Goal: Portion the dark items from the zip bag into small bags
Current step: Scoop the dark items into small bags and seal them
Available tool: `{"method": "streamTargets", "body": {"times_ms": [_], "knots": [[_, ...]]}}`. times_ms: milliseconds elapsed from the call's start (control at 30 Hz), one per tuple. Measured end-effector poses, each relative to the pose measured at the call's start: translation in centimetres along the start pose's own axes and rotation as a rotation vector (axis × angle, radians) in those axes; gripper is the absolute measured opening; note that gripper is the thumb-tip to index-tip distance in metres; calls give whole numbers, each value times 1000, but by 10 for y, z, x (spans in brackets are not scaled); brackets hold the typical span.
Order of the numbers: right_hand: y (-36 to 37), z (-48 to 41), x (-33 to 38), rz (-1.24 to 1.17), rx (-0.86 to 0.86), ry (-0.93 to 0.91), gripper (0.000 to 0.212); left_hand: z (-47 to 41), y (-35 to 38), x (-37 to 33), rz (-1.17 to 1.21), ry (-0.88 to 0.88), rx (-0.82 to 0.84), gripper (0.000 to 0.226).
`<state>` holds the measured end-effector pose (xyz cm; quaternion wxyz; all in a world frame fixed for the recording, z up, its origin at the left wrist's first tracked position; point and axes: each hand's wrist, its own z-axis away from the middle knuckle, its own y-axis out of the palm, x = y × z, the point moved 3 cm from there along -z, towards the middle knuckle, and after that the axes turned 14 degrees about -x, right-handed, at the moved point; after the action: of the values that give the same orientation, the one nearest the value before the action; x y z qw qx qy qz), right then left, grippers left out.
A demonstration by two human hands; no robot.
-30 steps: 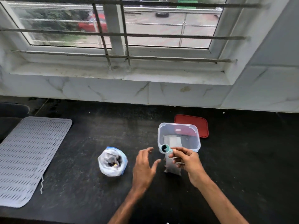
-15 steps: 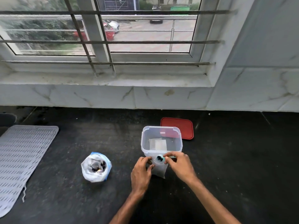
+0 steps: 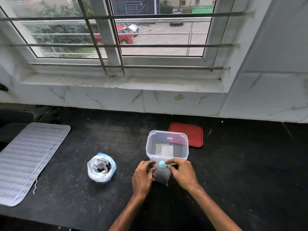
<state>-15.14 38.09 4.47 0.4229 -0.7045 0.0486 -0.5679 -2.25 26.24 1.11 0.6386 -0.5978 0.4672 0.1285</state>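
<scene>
- The left hand [image 3: 142,176] is pinching the left upper edge of a small clear bag [image 3: 161,176], fingers curled around the bag's mouth.
- The right hand [image 3: 183,174] is gripping the handle of a small teal scoop [image 3: 162,164] between thumb and fingertips, and its fingers are also lying against the right upper edge of the same bag.
- The scoop's round bowl is sitting between the two hands, right over the mouth of the small bag; whether it is carrying anything cannot be told.
- The small bag is hanging upright between the hands, with its lower end resting on the black counter [image 3: 233,164].
- Just beyond the hands, a clear plastic container [image 3: 167,145] is standing open, with flat pale packets lying in its bottom.
- Beyond the right hand, past the container, a red lid [image 3: 191,134] is lying flat on the counter.
- To the left of the left hand, near but apart, the zip bag [image 3: 101,167] is standing open with the dark items [image 3: 102,165] showing inside.
- Far to the left of both hands, a grey ribbed mat [image 3: 28,157] is lying on the counter.
</scene>
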Motion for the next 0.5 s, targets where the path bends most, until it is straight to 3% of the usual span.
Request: {"method": "streamTargets", "body": {"times_ms": [167,333,500], "knots": [[-4,0,-1,-185,-12,162,11,0,-1,-1,-5,-14,-22,20],[-26,9,-10,-691,29,538,12,0,0,-2,-13,-43,-31,13],[-52,17,-63,-835,-161,690,12,-3,7,-2,-18,-6,39,11]]}}
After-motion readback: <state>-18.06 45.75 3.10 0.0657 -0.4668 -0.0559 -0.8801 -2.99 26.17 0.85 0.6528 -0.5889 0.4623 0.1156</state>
